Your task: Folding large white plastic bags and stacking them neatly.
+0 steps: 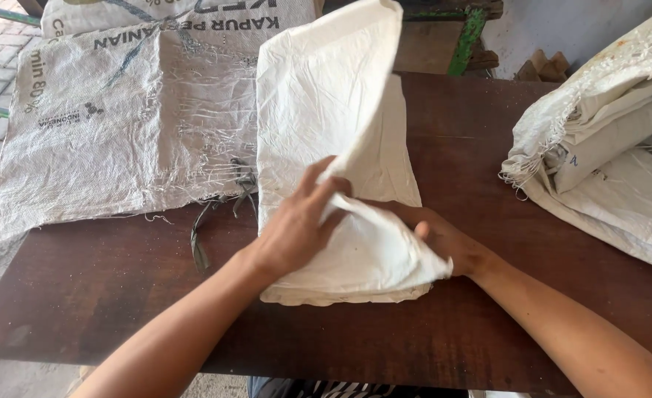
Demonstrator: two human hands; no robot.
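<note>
Sack (318, 110), white, lay mid-table (119, 295) beside a printed sack (119, 118). My left hand (296, 225) pinched its raised flap; my right hand (444, 239), under the fold, gripped it too. Slick weave might have slipped, spoiling the fold, or nudged the pile (606, 147) rightward.

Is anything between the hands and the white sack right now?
Nothing visible. The left hand grips a raised fold of the white sack; the right hand is tucked under that fold, both touching the cloth directly.
</note>
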